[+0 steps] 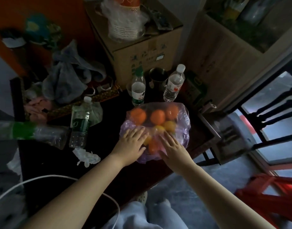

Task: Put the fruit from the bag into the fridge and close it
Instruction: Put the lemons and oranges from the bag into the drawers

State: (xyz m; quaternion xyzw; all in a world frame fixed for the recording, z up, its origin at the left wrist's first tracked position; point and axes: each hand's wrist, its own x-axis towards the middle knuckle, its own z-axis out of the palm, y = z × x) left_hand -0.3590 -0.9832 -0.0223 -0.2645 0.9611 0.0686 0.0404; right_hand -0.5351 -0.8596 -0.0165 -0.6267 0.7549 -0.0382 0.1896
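Note:
A thin purple plastic bag point(183, 123) lies on the dark table point(109, 123), holding several oranges point(157, 116) and a few yellow fruits point(169, 126). My left hand point(131, 142) rests flat on the bag's near left side, fingers straight. My right hand point(172, 147) rests flat on the near right side, fingers spread over the plastic. An orange point(152, 147) shows between the two hands. No fridge is clearly in view.
Two water bottles point(138, 90) point(174, 85) and a dark metal cup point(158, 78) stand just behind the bag. More bottles point(80, 123) and crumpled tissue point(86, 157) lie left. A cardboard box point(142, 47) stands behind; a wooden cabinet point(224, 55) and red stool point(270, 195) are right.

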